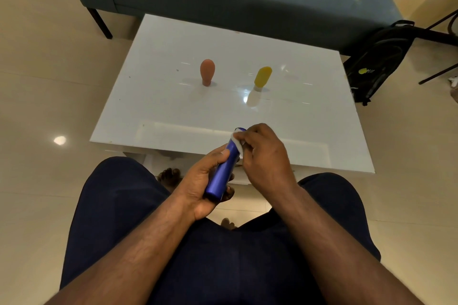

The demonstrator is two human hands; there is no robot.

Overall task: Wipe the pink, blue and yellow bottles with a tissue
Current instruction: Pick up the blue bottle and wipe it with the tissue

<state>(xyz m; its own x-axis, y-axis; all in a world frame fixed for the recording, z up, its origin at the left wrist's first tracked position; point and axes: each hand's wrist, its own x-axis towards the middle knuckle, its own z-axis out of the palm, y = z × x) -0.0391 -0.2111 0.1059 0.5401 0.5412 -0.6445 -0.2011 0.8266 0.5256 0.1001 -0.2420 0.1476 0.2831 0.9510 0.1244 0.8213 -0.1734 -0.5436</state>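
Left hand (198, 186) grips blue bottle (224, 171); right hand (265, 153) pinches tissue (236, 142) against its top. Pink bottle (207, 72) at 11 o'clock, yellow bottle (262, 77) at 1. Labels seemingly unreadable.

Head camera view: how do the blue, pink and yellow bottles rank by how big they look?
1. blue bottle, gripped by the left hand, looks largest, but it is nearest the camera, so this may mislead.
2-3. pink bottle and yellow bottle, both upside down on the white table, look alike; no ranking.
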